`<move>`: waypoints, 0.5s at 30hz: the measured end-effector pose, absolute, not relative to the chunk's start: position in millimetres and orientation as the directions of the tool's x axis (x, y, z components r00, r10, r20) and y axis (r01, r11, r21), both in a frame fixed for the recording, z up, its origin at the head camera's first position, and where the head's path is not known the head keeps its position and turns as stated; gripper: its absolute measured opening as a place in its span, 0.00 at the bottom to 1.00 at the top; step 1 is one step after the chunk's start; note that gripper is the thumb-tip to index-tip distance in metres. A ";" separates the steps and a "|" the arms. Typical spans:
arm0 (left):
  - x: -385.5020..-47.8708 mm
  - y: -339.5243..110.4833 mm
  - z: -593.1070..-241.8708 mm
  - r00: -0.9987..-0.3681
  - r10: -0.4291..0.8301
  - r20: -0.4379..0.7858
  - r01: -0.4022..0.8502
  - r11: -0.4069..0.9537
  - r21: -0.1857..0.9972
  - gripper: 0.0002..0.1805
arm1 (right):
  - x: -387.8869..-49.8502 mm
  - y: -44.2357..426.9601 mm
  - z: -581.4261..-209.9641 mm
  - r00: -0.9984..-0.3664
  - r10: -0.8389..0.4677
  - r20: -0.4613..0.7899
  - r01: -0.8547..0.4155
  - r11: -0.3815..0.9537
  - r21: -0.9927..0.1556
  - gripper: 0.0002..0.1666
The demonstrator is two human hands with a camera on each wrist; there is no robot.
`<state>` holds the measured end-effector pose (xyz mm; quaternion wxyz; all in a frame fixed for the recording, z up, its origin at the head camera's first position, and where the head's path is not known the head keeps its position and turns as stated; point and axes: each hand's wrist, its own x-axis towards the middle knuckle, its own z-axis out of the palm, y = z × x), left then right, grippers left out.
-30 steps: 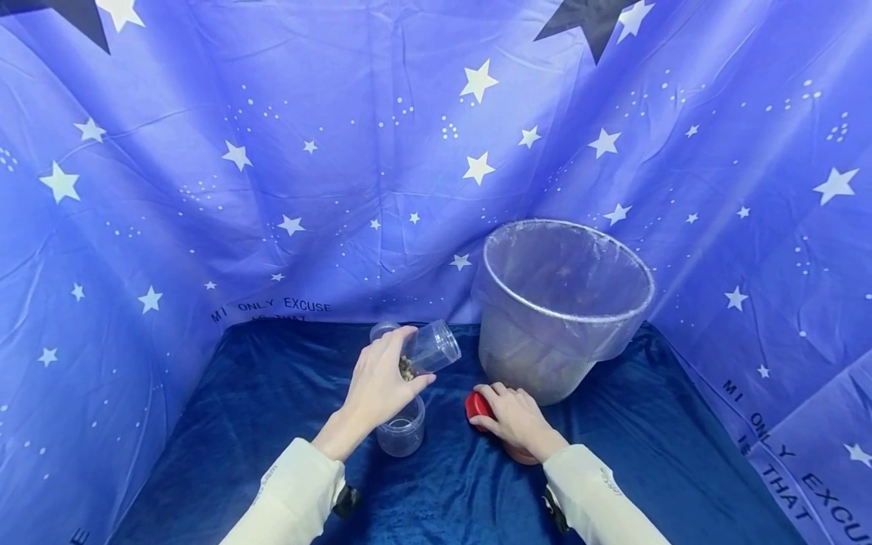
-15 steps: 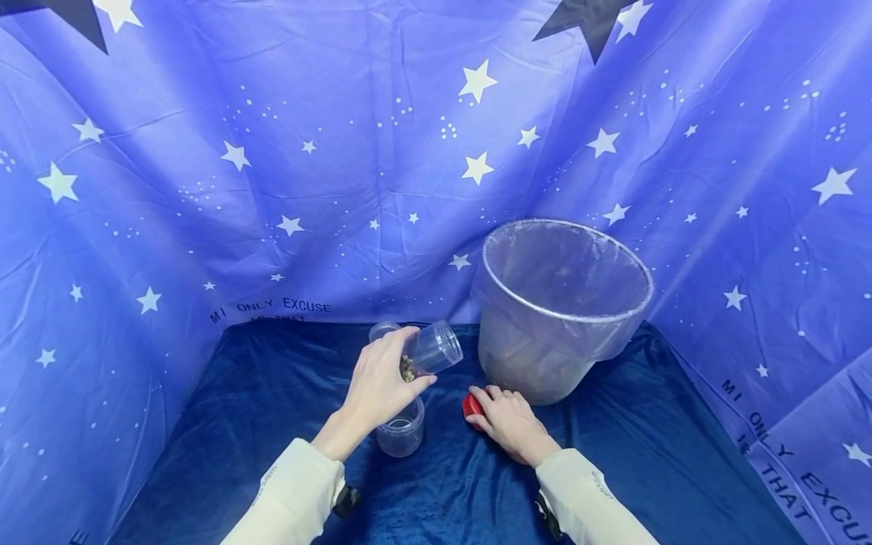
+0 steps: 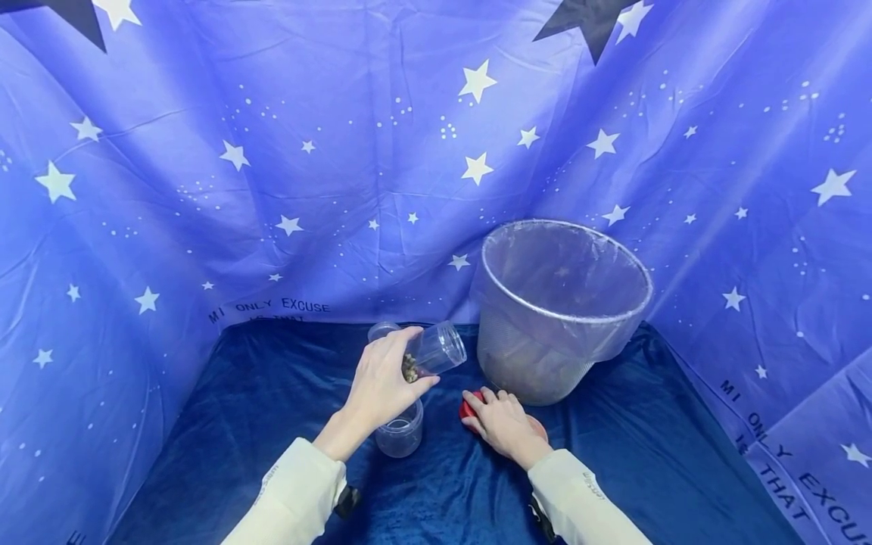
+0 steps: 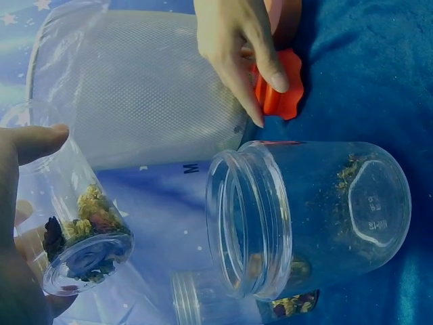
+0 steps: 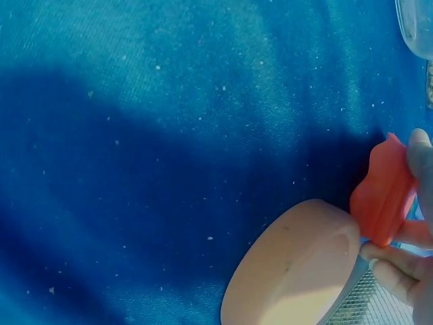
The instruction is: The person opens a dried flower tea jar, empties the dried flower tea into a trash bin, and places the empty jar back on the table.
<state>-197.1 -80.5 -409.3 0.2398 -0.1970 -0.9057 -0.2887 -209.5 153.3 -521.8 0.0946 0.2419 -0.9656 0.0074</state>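
My left hand point(image 3: 384, 381) grips a tilted clear jar point(image 3: 436, 348), its mouth toward the upper right; dried yellowish and dark bits point(image 4: 98, 213) lie near its base. Below it an open clear jar point(image 3: 399, 437) stands upright on the cloth, with a few crumbs inside in the left wrist view. My right hand point(image 3: 505, 428) holds a red scalloped object point(image 3: 469, 411) between thumb and fingers, low by the bin. A pinkish-orange rounded object point(image 5: 294, 264) lies beside it, partly hidden by the hand in the head view.
A mesh bin point(image 3: 531, 363) with a clear liner stands at the right back. Another clear jar point(image 3: 383, 330) is behind my left hand, with dried bits in it in the left wrist view. Blue cloth point(image 3: 272, 409) covers the surface; a starry curtain point(image 3: 354, 151) hangs behind.
My right hand has moved slightly left with the red object, and the pinkish-orange object shows again to its right. The left hand and its jar have barely moved.
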 end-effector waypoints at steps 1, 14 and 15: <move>-197.3 -80.3 -409.6 -0.806 0.220 0.550 0.497 0.756 0.426 0.40 | -209.9 153.3 -523.6 -0.864 -0.468 0.186 -0.468 0.883 0.042 0.27; -199.4 -78.8 -411.9 -0.790 0.214 0.574 0.511 0.748 0.423 0.40 | -210.6 149.7 -533.0 -0.803 -0.533 0.266 -0.487 0.844 0.222 0.28; -199.4 -78.4 -411.9 -0.790 0.215 0.574 0.511 0.748 0.423 0.40 | -209.6 149.9 -533.7 -0.795 -0.538 0.280 -0.485 0.841 0.240 0.28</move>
